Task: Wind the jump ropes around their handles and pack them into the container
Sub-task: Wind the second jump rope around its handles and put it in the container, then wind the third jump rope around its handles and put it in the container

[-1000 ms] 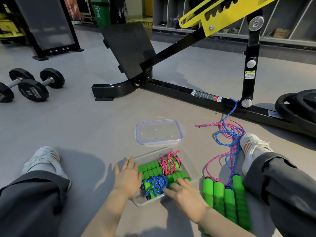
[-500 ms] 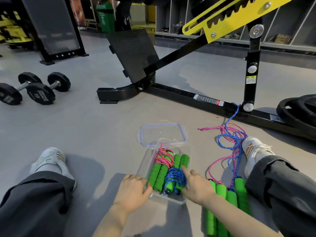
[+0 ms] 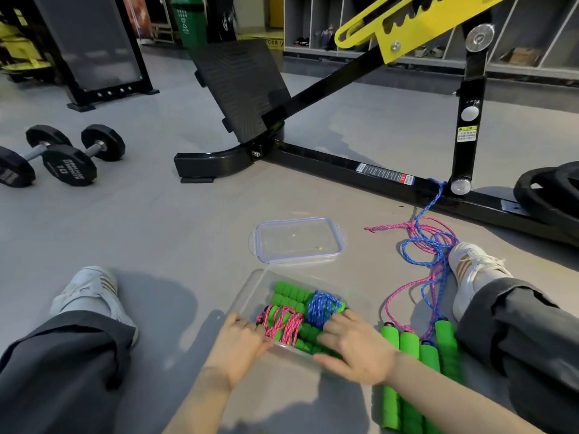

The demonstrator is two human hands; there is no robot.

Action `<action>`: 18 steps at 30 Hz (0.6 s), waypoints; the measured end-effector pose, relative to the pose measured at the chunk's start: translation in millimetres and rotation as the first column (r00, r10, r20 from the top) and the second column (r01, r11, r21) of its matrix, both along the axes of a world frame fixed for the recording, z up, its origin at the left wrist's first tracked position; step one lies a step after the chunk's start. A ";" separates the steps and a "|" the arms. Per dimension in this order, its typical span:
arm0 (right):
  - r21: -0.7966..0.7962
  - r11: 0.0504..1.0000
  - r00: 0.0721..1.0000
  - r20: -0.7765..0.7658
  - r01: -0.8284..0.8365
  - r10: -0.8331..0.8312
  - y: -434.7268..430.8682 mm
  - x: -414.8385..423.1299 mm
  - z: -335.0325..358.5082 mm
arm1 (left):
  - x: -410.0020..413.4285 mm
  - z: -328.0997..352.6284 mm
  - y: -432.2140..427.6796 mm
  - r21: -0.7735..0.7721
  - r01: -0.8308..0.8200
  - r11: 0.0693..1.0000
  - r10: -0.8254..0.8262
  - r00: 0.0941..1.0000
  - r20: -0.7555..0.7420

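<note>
A clear plastic container (image 3: pixel 250 289) lies on the floor between my legs. Inside it are two green-handled jump ropes, one wound with pink rope (image 3: pixel 282 324) and one wound with blue rope (image 3: pixel 322 306). My left hand (image 3: pixel 238 343) grips the container's near left corner with curled fingers. My right hand (image 3: pixel 351 346) rests with spread fingers on the green handles at the near right side. Two unwound ropes, pink and blue (image 3: pixel 429 245), lie tangled at the right, with their green handles (image 3: pixel 419 355) beside my right forearm.
The container's clear lid (image 3: pixel 299 241) lies just beyond it. A black and yellow gym machine frame (image 3: pixel 344 170) crosses the floor behind, and the blue rope runs up to it. Dumbbells (image 3: pixel 59 158) sit far left, weight plates (image 3: pixel 551 189) far right. My shoes flank the workspace.
Both hands have turned the container on the floor. The pink bundle has come to the near left and the blue bundle to the far right. The view has shifted a little.
</note>
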State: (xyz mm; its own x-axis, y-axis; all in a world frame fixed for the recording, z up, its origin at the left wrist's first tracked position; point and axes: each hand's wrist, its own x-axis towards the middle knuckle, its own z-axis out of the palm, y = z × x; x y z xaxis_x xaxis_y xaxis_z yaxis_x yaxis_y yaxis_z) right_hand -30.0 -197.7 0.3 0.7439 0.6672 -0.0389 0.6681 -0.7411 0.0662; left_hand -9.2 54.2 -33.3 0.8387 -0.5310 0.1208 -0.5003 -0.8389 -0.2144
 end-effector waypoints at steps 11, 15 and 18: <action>-0.043 0.948 0.946 0.092 0.316 -0.312 -4.1 9.9 -23.4 | -18.6 3.9 -41.3 -0.186 -0.115 0.976 0.119 0.993 0.013; -0.038 0.951 0.950 0.078 0.306 -0.303 -14.1 5.4 -23.6 | -20.5 -1.0 -42.6 -0.207 -0.168 0.964 0.173 0.985 0.004; -0.070 0.960 0.962 0.059 0.269 -0.266 -29.3 -4.2 -20.5 | -25.1 -6.2 -52.3 -0.235 -0.229 0.945 0.229 0.973 -0.027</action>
